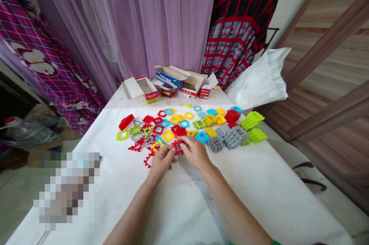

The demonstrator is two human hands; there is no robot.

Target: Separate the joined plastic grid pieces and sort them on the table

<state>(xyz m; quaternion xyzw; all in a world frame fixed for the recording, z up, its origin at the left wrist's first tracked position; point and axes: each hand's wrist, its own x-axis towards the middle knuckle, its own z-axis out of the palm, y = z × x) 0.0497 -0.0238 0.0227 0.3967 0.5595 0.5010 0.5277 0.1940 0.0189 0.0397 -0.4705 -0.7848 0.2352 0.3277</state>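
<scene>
Between my two hands is a red notched plastic building tile (178, 147). My left hand (163, 160) pinches its left side with thumb and fingers, and my right hand (194, 153) grips its top and right edge. Just beyond lie scattered interlocking tiles: a yellow tile (168, 135), several red ones (179, 130) and a blue tile (202, 137). To the left of my left hand rests a red open-frame tile (148, 159). Right of my right hand stand stacks of grey window tiles (232, 136). My fingers partly cover the held tile.
Open cardboard boxes, one of them blue (169, 78), line the table's far edge. Green tiles (252, 121) are stacked at the right, near a white plastic bag (259, 78). A red block (126, 122) lies at the left. A pixelated patch (69, 189) covers something on the white tablecloth (121, 202).
</scene>
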